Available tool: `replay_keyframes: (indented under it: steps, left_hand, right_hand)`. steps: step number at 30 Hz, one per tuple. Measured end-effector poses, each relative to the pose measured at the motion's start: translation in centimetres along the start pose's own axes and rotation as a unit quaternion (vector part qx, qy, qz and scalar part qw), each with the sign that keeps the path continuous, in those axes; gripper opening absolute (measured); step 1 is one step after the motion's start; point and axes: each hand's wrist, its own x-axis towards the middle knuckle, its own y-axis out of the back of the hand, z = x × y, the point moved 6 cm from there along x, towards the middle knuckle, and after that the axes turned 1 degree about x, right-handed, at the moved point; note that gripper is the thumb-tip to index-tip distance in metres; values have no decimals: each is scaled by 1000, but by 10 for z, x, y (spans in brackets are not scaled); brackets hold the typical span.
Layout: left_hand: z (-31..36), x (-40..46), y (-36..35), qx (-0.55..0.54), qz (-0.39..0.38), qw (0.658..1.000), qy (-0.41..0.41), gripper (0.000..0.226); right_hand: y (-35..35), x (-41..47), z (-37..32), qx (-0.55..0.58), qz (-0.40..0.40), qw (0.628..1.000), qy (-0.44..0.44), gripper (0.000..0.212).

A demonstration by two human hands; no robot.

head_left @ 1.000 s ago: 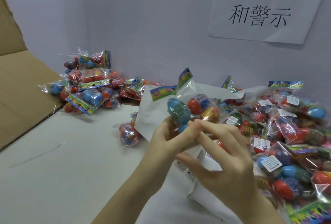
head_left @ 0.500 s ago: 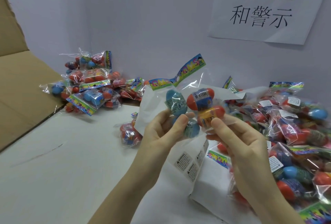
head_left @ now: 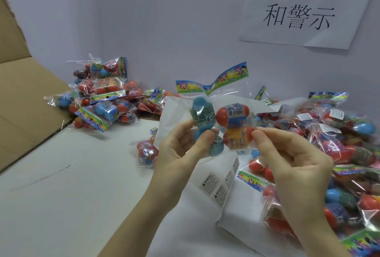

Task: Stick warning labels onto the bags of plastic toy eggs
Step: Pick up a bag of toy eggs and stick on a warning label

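Above the middle of the white desk (head_left: 61,205), the left hand (head_left: 181,154) and right hand (head_left: 292,160) each pinch a side of one clear bag of toy eggs (head_left: 222,125), apparently checking it before labelling. Next a sticker must be peeled from the warning label sheet (head_left: 218,186), printed "WARNING", lying beneath. One egg reads "6+"; the wall sign (head_left: 304,7) reads "外观检查 和警示". Labelled bags (head_left: 329,125) heap along the desk's right edge.

White paper sign (head_left: 308,7) w/ Chinese characters, gold row above black row, taped on pale wall (head_left: 174,20). Brown cardboard box flap (head_left: 24,96) at left, lying over edge of white tabletop (head_left: 72,195).
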Motion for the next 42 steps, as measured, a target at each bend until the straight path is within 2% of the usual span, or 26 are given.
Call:
replay_keyframes:
  steps: [3,8,12,14,18,20,22,24,26,29,31,33,37,42]
  left_hand:
    - [2,0,-1,13,-12,1000,4,25]
    - [2,-1,-4,-5,-18,1000,23,46]
    - [-2,-2,-5,-19,-32,999,36,30]
    - [-4,-3,-6,-20,-41,998,44,26]
    - [-9,-5,-9,20,-74,995,66,24]
    - [-12,-6,-13,-1,-102,988,112,21]
    - [-15,-8,-19,-59,-121,977,167,20]
    - [-16,-8,-19,-122,-105,968,194,17]
    - [-16,-8,-17,-174,-84,961,200,15]
    - [-13,-9,-16,-184,-72,961,195,24]
    - [-12,-11,-15,-178,-50,962,199,44]
    - [-12,-12,-16,-176,-32,964,195,62]
    - [-12,-11,-18,-189,-2,966,176,69]
    - [-15,-11,-18,-187,15,967,171,66]
  right_hand:
    - [-2,4,7,1,-52,998,-35,8]
    - [-7,2,10,2,-85,996,-37,6]
    - [-9,0,8,44,-76,996,-30,10]
    - [-9,2,15,79,-59,992,-76,7]
    - [-9,4,40,156,-31,953,-256,3]
    - [-6,4,45,143,-18,952,-271,9]
    - [1,5,39,30,7,984,-177,10]
    - [1,2,13,-118,28,992,17,11]
    - [-7,-8,-10,-203,22,957,207,12]
    - [-26,-24,-18,-273,-41,898,342,25]
    - [-34,-29,-16,-321,-54,865,383,28]
    - [-35,-30,-15,-333,-49,852,400,23]
    - [-35,-33,-16,-341,-51,835,429,15]
    - [-33,-31,-19,-288,-36,873,392,20]
